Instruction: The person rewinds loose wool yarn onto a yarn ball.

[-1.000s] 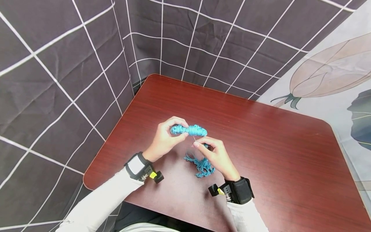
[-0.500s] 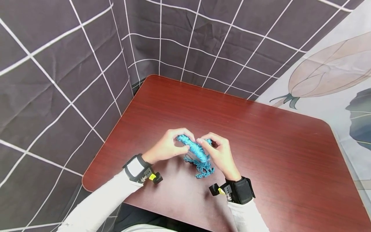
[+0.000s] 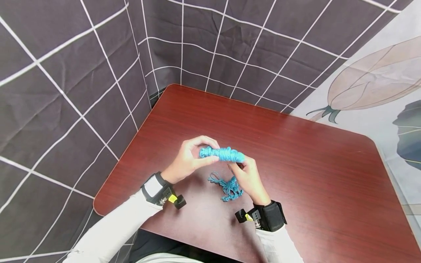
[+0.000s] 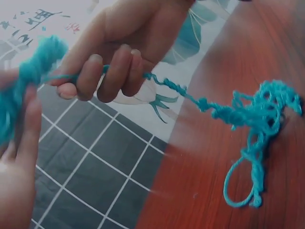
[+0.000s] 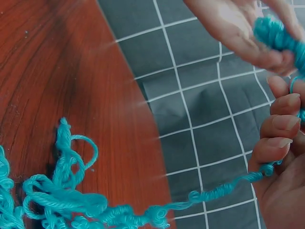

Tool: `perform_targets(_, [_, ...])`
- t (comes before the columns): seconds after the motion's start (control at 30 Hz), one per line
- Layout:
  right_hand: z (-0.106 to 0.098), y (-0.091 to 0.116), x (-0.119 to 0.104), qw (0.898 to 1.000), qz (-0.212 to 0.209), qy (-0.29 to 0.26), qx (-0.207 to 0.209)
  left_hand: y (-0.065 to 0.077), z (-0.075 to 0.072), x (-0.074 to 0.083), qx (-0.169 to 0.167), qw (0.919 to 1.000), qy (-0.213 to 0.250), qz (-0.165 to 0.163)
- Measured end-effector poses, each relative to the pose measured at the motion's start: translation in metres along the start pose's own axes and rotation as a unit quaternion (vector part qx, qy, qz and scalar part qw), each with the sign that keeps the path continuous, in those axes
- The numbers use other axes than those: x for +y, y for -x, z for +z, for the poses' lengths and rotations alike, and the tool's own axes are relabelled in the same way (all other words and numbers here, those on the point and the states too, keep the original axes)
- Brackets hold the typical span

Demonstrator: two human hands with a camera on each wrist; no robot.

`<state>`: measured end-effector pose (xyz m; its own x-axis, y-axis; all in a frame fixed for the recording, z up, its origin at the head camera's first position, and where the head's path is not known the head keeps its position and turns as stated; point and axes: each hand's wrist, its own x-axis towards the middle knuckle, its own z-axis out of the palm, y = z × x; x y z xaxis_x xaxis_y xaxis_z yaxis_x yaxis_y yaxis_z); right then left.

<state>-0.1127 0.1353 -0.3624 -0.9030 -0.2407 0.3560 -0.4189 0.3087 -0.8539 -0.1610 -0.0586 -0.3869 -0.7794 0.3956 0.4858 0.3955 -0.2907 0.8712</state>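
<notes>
My left hand (image 3: 184, 162) pinches a bundle of light blue yarn (image 3: 227, 154) between thumb and fingers, above the table. The bundle is long, with strands wrapped tightly round its middle. Beside its right end is my right hand (image 3: 252, 180), partly behind the bundle in the head view. Its fingers curl round a yarn strand (image 4: 176, 88), as both wrist views show. One side of that strand runs to the bundle; the other, kinked and twisted, runs down to a loose tangle of yarn (image 3: 231, 189) on the table. Loops stick out of the tangle (image 5: 71, 191).
The reddish-brown wooden table (image 3: 296, 160) has rounded corners. A dark cloth with a white grid (image 3: 236, 47) hangs behind it and on the left, and a pale cloth with a flower print (image 3: 368, 84) on the right. Each wrist wears a black strap with a small camera (image 3: 179, 201).
The bundle dipped and tilted toward the right hand, then came back up nearly level, further right than at first. The right hand moved from below it to its right end. The tangle stayed put.
</notes>
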Motion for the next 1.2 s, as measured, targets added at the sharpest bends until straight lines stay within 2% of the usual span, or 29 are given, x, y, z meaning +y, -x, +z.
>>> perform_targets(0.1, [0.001,0.0,0.0,1.0,0.015,-0.003,-0.013,-0.001,0.0,-0.004,0.054,0.997,-0.056,0.009])
perform_targets(0.2, [0.002,0.002,0.008,0.999,0.034,0.021,-0.025,0.0,0.0,-0.007,0.077,0.9871,-0.141,0.007])
perform_targets(0.27, [0.003,0.002,0.014,0.998,0.038,0.041,-0.026,0.001,-0.001,-0.008,0.068,0.9778,-0.198,0.001])
perform_targets(0.33, [0.002,0.001,0.021,0.998,0.035,0.051,-0.022,0.003,-0.001,-0.007,0.043,0.9691,-0.243,-0.005])
perform_targets(0.4, [0.001,0.001,0.023,0.998,0.026,0.05,-0.013,0.004,-0.001,-0.007,0.006,0.9668,-0.255,-0.01])
perform_targets(0.5, [-0.001,-0.001,0.024,0.999,0.017,0.039,0.003,0.004,-0.002,-0.007,-0.052,0.9746,-0.216,-0.027])
perform_targets(0.63, [-0.003,-0.003,0.025,0.999,0.022,0.028,0.019,0.004,-0.005,-0.007,-0.114,0.9863,-0.107,-0.053])
perform_targets(0.73, [-0.003,-0.003,0.023,0.999,0.031,0.016,0.026,0.003,-0.006,-0.006,-0.146,0.9865,-0.024,-0.07])
perform_targets(0.8, [-0.002,-0.004,0.016,0.999,0.036,0.005,0.027,0.003,-0.006,-0.005,-0.15,0.9864,0.01,-0.066])
perform_targets(0.87, [-0.002,-0.004,0.009,0.999,0.035,-0.005,0.022,0.002,-0.005,-0.004,-0.137,0.9887,0.031,-0.051])
perform_targets(0.97, [0.001,-0.002,0.009,1.0,0.022,0.008,0.01,0.0,-0.004,-0.003,-0.087,0.9956,0.031,-0.014])
perform_targets(1.07, [0.004,-0.001,0.008,1.0,0.008,0.019,0.0,-0.001,-0.001,0.002,-0.022,0.9997,0.011,0.005])
perform_targets(1.13, [0.006,0.0,0.007,1.0,0.018,0.02,-0.011,-0.002,0.001,0.009,0.017,0.9997,-0.011,0.009])
perform_targets(1.2, [0.007,0.0,-0.003,0.999,0.031,0.007,-0.023,-0.003,0.003,0.016,0.05,0.9977,-0.044,0.012])
